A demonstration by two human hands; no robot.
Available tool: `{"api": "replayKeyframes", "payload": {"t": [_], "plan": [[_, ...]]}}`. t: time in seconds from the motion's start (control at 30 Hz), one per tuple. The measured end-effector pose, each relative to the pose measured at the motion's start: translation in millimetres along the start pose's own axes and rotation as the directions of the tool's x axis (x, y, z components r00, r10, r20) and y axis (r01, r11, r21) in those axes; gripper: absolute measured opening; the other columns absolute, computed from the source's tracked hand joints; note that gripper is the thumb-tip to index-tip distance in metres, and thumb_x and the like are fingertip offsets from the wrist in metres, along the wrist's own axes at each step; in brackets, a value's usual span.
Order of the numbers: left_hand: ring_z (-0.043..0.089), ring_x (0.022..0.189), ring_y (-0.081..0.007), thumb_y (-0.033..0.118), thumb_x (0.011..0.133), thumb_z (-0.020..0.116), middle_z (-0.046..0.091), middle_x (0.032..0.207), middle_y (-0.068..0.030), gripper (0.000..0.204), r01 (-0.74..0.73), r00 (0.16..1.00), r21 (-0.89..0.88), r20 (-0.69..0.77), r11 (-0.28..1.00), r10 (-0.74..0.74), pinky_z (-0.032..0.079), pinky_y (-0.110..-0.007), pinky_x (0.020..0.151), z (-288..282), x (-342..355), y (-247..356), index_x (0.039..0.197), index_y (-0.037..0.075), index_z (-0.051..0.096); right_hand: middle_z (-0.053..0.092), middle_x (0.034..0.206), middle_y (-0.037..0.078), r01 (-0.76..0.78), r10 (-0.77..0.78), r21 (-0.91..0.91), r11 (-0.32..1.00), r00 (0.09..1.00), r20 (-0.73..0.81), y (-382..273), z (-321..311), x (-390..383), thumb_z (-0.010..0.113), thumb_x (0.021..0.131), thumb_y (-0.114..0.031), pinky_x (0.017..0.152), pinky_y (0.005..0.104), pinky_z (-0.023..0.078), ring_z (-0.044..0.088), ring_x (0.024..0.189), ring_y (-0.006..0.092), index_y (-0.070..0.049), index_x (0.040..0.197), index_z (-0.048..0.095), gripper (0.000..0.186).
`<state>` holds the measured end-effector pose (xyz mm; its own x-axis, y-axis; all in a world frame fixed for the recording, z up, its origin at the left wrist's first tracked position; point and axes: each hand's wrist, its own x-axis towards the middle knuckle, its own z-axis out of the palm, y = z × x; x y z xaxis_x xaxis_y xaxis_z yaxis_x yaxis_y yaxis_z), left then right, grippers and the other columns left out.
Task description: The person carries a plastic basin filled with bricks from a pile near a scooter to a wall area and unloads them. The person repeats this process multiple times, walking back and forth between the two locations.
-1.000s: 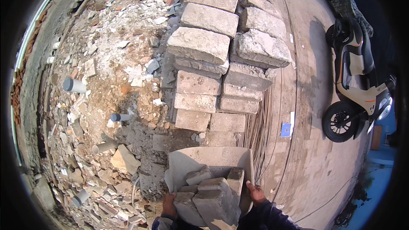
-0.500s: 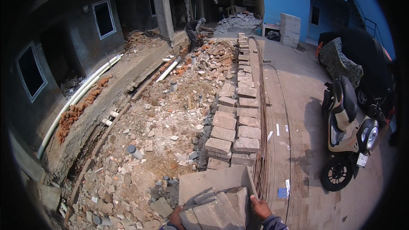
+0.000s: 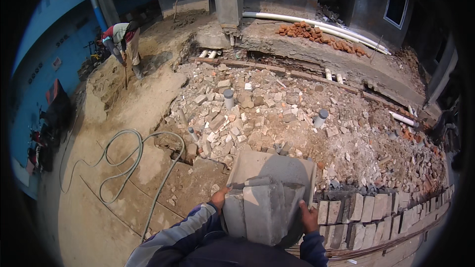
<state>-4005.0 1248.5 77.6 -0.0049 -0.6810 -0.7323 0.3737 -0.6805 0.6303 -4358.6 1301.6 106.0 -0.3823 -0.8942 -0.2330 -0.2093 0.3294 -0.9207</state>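
Note:
At the bottom centre my left hand [image 3: 219, 198] and my right hand [image 3: 308, 217] grip either side of a grey, deep-walled tray [image 3: 250, 163]. Inside it sits a load of thick, dusty concrete blocks [image 3: 255, 210], some cracked or rough-edged, with a patch of sunlight across them. Both hands are closed at the sides, though part of each grip is hidden. My sleeved forearms come in from the lower edge. Beyond and right of the tray runs a double row of similar blocks [image 3: 367, 207].
Broken rubble [image 3: 267, 104] with upright pipe stubs [image 3: 320, 118] fills the middle. A coiled hose [image 3: 140, 146] lies on dirt at left. A worker [image 3: 132, 49] bends with a long tool at upper left; another person [image 3: 445, 131] is at far right. Long white pipes [image 3: 297, 20] rest along the ledge.
My view has swung left, away from the scooter and along the rubble, so the block row now lies at the lower right. The loaded tray stays in my hands.

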Motion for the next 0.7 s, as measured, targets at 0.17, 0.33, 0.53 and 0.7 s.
{"api": "replayKeyframes", "payload": {"t": [0.17, 0.33, 0.53, 0.7], "plan": [[0.067, 0.090, -0.0254, 0.036, 0.089, 0.056, 0.071, 0.102, -0.0115, 0.041, -0.098, 0.973, -0.202, -0.226, 0.975, 0.051, 0.050, -0.035, 0.085, -118, 5, -10, 0.112, 0.003, 0.067, 0.070, 0.095, 0.009, -0.047, 0.060, -0.046, 0.998, 0.936, 0.346, -69, 115, 25, 0.075, 0.085, -0.038, 0.073, 0.0328, 0.050, 0.063, 0.082, 0.0167, 0.004, 0.108, 0.068, 0.049], [0.067, 0.091, -0.0264, 0.037, 0.089, 0.056, 0.072, 0.104, -0.0114, 0.043, -0.229, 0.943, -0.454, -0.322, 0.861, 0.081, 0.050, -0.036, 0.086, -233, 10, 4, 0.113, 0.003, 0.066, 0.071, 0.100, 0.010, 0.054, 0.020, -0.110, 0.992, 0.811, 0.585, -123, 262, 31, 0.077, 0.085, -0.032, 0.079, 0.0321, 0.051, 0.065, 0.087, 0.0179, 0.004, 0.112, 0.066, 0.046], [0.067, 0.092, -0.0285, 0.038, 0.088, 0.057, 0.071, 0.105, -0.0129, 0.044, -0.380, 0.847, -0.569, -0.531, 0.729, 0.028, 0.049, -0.038, 0.088, -338, -33, 16, 0.113, 0.003, 0.066, 0.070, 0.099, 0.008, 0.122, 0.023, -0.109, 0.987, 0.558, 0.829, -173, 422, 14, 0.079, 0.083, -0.031, 0.079, 0.0308, 0.051, 0.065, 0.088, 0.0169, 0.004, 0.109, 0.066, 0.046], [0.067, 0.092, -0.0293, 0.038, 0.086, 0.057, 0.071, 0.105, -0.0144, 0.044, -0.521, 0.730, -0.616, -0.680, 0.590, -0.066, 0.048, -0.039, 0.089, -419, -66, 23, 0.112, 0.003, 0.065, 0.070, 0.097, 0.008, 0.334, -0.052, -0.059, 0.941, 0.314, 0.948, -213, 559, -20, 0.081, 0.080, -0.031, 0.079, 0.0300, 0.051, 0.066, 0.087, 0.0158, 0.002, 0.109, 0.066, 0.046]]}}
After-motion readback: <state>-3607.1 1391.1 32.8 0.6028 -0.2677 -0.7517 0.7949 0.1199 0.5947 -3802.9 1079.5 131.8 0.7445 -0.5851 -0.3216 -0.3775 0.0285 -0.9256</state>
